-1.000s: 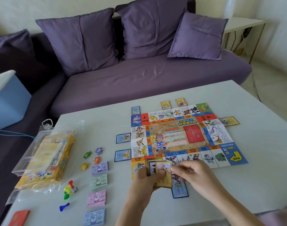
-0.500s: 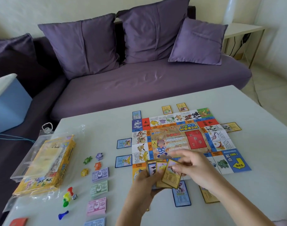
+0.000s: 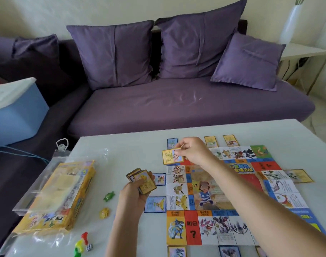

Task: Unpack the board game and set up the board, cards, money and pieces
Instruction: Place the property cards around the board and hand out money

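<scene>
The colourful game board (image 3: 212, 191) lies flat on the white table (image 3: 121, 149). My right hand (image 3: 194, 151) reaches over the board's far left corner and pinches a single yellow-bordered card (image 3: 172, 156) above it. To the left of the board, my left hand (image 3: 134, 193) grips a fanned stack of cards (image 3: 141, 179). Single cards lie around the board's edges: blue ones (image 3: 155, 204) on the left, yellow ones (image 3: 230, 140) at the far side, one (image 3: 300, 175) on the right.
The yellow game box (image 3: 60, 195) lies in a clear plastic bag at the table's left. Small green (image 3: 109, 196) and yellow (image 3: 104, 213) tokens, coloured pawns (image 3: 81, 242) and a die (image 3: 89, 247) lie between box and board. A purple sofa (image 3: 177, 104) stands behind the table.
My right hand has drawn one card from the stack and carried it up to the board's far left corner. My left hand with the stack has shifted left. The view has moved closer.
</scene>
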Demonstrator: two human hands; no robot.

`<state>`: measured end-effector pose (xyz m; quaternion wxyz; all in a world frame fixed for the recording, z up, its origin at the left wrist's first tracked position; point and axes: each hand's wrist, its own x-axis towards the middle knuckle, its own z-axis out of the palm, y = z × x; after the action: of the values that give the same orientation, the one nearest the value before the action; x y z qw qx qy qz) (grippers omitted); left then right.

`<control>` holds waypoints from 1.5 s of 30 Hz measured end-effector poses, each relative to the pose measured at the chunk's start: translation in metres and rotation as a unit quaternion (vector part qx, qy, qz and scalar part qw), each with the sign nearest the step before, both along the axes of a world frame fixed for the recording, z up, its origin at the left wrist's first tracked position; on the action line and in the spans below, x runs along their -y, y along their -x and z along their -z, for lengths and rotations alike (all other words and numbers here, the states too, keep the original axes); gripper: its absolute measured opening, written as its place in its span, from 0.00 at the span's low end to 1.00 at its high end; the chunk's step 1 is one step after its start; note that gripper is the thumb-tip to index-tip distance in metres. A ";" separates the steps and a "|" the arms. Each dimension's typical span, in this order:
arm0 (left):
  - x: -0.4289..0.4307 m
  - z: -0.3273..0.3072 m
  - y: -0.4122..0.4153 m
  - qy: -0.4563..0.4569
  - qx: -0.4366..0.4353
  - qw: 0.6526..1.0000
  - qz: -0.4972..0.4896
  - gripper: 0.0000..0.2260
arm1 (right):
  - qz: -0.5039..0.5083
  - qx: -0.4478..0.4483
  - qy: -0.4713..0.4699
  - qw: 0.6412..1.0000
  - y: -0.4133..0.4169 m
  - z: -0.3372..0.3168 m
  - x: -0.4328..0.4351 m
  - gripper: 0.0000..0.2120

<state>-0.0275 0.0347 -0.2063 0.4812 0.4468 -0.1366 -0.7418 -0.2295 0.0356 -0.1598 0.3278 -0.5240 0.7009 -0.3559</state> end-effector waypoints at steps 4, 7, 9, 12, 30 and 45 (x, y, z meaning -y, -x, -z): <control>0.016 0.005 0.008 -0.040 -0.002 0.999 -0.012 0.17 | -0.044 -0.057 -0.024 0.997 -0.024 0.028 0.051 0.04; 0.023 0.013 0.010 -0.060 -0.025 0.998 -0.008 0.17 | -0.063 -0.104 -0.033 0.992 -0.032 0.044 0.072 0.04; 0.025 0.018 0.010 -0.068 -0.042 0.997 -0.006 0.16 | -0.074 -0.120 -0.038 0.989 -0.033 0.052 0.077 0.06; 0.027 0.027 0.010 -0.072 -0.049 0.996 0.005 0.14 | -0.107 -0.150 -0.043 0.982 -0.032 0.058 0.079 0.06; 0.021 0.022 0.010 -0.084 -0.054 0.995 0.003 0.11 | -0.161 -0.197 -0.078 0.964 -0.045 0.053 0.076 0.08; 0.020 0.020 0.012 -0.092 -0.036 0.995 0.007 0.13 | -0.149 -0.194 -0.060 0.968 -0.044 0.056 0.069 0.07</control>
<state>-0.0397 0.0142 -0.2258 0.4374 0.4616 -0.0532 -0.7700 -0.1851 -0.0338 -0.2163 0.2658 -0.6611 0.6850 -0.1520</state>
